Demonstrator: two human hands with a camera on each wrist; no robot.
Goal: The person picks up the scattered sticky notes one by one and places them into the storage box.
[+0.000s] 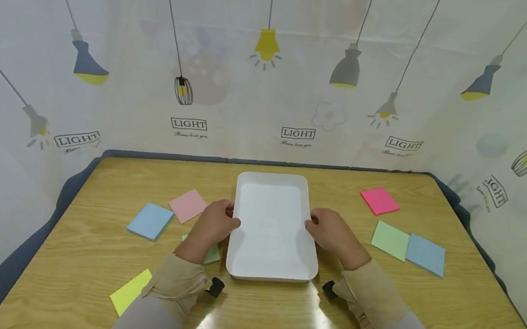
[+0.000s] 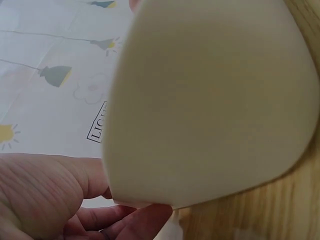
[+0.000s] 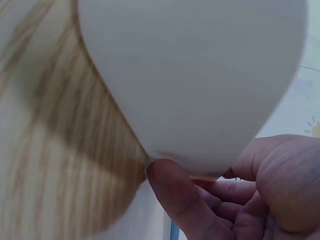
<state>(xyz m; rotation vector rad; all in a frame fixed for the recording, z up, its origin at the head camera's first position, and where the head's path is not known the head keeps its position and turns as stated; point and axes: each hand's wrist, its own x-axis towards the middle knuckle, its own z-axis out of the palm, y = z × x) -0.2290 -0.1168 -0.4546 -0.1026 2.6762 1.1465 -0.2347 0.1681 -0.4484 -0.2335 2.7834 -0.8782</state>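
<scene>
A white rectangular tray [image 1: 270,222] stands lengthwise before me at the middle of the wooden table, with nothing in it. My left hand [image 1: 213,226] grips its left long side, the thumb at the rim. On the opposite side my right hand [image 1: 336,236] holds the rim in the same way. In the left wrist view the tray's pale wall [image 2: 210,110] fills most of the picture, with fingers [image 2: 145,222] curled at its edge. The right wrist view shows the thumb and fingers pinching the tray's edge. Whether its base touches the table is unclear.
Left of the tray lie square paper notes: blue [image 1: 150,221], pink [image 1: 188,205], yellow [image 1: 132,290], and a green one [image 1: 212,255] partly behind my left arm. To the right are bright pink [image 1: 380,201], green [image 1: 390,240] and blue [image 1: 426,254] ones. A lamp-patterned curtain [image 1: 250,95] surrounds the table.
</scene>
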